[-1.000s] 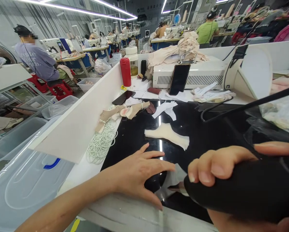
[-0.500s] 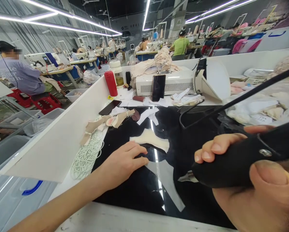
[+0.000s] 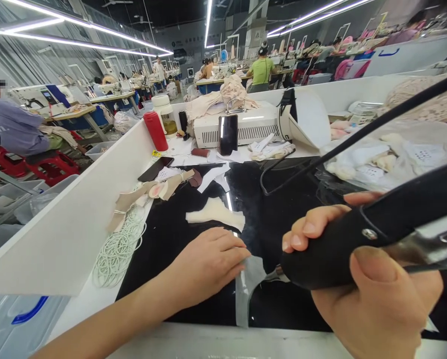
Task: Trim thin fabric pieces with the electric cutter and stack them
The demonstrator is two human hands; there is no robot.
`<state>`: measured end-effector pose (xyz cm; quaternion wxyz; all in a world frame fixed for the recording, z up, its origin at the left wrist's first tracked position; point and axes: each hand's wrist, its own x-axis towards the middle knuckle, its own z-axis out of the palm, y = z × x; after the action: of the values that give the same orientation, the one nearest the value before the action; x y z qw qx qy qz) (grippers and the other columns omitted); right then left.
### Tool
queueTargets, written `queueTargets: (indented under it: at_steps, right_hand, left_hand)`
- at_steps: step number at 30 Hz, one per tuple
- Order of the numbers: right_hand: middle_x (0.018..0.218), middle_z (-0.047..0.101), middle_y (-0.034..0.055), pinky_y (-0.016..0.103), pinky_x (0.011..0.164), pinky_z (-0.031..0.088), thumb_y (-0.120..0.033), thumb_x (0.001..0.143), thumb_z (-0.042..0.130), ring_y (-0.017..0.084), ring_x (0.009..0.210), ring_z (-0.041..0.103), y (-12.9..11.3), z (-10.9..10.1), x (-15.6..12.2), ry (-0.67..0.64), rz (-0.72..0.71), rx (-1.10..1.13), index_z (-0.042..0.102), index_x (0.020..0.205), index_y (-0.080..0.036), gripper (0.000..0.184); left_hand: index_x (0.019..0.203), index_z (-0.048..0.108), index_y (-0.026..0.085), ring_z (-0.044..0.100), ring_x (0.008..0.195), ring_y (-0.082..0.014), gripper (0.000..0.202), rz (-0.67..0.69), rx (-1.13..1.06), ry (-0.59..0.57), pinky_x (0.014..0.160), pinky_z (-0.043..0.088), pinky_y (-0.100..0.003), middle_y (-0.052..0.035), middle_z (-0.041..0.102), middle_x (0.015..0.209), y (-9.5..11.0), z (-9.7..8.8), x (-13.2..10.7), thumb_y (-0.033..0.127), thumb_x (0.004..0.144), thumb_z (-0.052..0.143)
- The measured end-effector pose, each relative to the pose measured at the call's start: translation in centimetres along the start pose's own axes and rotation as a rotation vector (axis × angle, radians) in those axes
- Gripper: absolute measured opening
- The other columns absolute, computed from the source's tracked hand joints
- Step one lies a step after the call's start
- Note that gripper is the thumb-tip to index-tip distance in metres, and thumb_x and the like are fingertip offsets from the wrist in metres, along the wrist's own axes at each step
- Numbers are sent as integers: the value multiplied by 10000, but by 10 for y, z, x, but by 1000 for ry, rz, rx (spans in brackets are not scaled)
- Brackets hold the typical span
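Note:
My right hand [image 3: 361, 284] is wrapped round the thick black handle of a corded tool [image 3: 372, 234] close to the camera; a metal tip shows at its left end. My left hand [image 3: 210, 262] lies palm down on the black table top [image 3: 283, 209], fingers together, pressing a thin pale sheet piece [image 3: 245, 289]. Just beyond the left hand lies a cream fabric piece [image 3: 216, 213].
A coil of white elastic cord [image 3: 114, 247] lies at the left by a white divider wall [image 3: 81, 199]. Further back stand a red bottle [image 3: 155, 130], two phones, a white machine [image 3: 241, 127] and heaps of fabric. Other people work at tables behind.
My left hand has drawn back toward me from the cream fabric piece onto the pale sheet. The tool in my right hand has tilted and come closer.

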<state>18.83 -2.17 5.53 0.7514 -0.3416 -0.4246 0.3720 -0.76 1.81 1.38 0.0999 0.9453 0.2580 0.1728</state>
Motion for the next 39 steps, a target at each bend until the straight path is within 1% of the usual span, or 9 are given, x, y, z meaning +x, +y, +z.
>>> queueTargets:
  at_steps: [1, 4, 7, 11, 18, 27, 32, 36, 39]
  right_hand:
    - [742, 656, -41, 356, 577, 527, -464, 768, 873, 189, 617, 610, -2, 0, -1, 1, 8, 0, 624, 1077, -299, 430]
    - [742, 662, -43, 354, 524, 541, -460, 758, 882, 195, 586, 627, -4, 0, -4, -20, 49, 14, 603, 1072, -303, 448]
    - [742, 663, -45, 338, 503, 544, -426, 761, 886, 188, 580, 629, -2, 0, -8, -44, 45, 37, 596, 1064, -304, 436]
    - [752, 661, -34, 334, 542, 559, -411, 760, 888, 181, 613, 625, 3, -1, -11, -26, 36, 33, 597, 1072, -298, 441]
    - [753, 652, -18, 392, 520, 579, -391, 774, 856, 211, 600, 629, 5, -3, -8, -25, 36, -12, 606, 1076, -308, 401]
    - [737, 642, -18, 382, 503, 568, -423, 763, 866, 209, 592, 616, 5, 1, -8, -8, 26, -18, 597, 1067, -302, 424]
    - [739, 649, -24, 391, 525, 568, -439, 741, 882, 205, 586, 614, 6, 1, -9, 2, 38, -22, 603, 1062, -308, 445]
    - [736, 655, -16, 379, 493, 556, -437, 736, 886, 213, 589, 622, 6, 2, -8, 17, 32, -15, 612, 1064, -300, 449]
    - [724, 652, -27, 379, 498, 553, -429, 730, 896, 208, 576, 621, 6, 2, -8, 18, 31, -5, 614, 1053, -300, 447]
  left_hand:
    - [1246, 651, 177, 644, 1133, -217, 239, 8, -65, -19, 1114, 444, -402, -72, 708, 1235, 2, -1, 0, 304, 1056, 579]
    - [1345, 626, 187, 598, 1219, -251, 494, 45, -218, -96, 1148, 415, -416, -96, 677, 1334, 4, -1, -2, 459, 948, 733]
    - [1417, 598, 208, 541, 1286, -291, 662, 38, -282, -162, 1147, 411, -435, -112, 629, 1419, 3, 1, -5, 507, 865, 806]
    - [1480, 555, 234, 488, 1326, -311, 765, 1, -299, -211, 1173, 384, -452, -95, 566, 1500, 3, 1, -7, 519, 826, 834]
    - [1516, 518, 274, 482, 1339, -319, 780, -12, -338, -201, 1165, 394, -480, -96, 564, 1499, 4, 1, -8, 460, 832, 842]
    - [1517, 511, 264, 471, 1385, -304, 759, -11, -335, -215, 1217, 339, -463, -86, 544, 1527, 3, 0, -8, 479, 857, 818]
    - [1536, 481, 263, 392, 1474, -338, 750, -68, -302, -261, 1272, 191, -576, -96, 481, 1587, 9, -2, -8, 517, 893, 770]
    - [1525, 495, 244, 390, 1478, -326, 670, -58, -285, -270, 1272, 179, -599, -100, 488, 1582, 12, 1, -9, 464, 938, 733]
    - [1527, 492, 244, 402, 1475, -329, 670, -67, -285, -275, 1265, 178, -624, -99, 483, 1589, 11, 2, -10, 464, 940, 729]
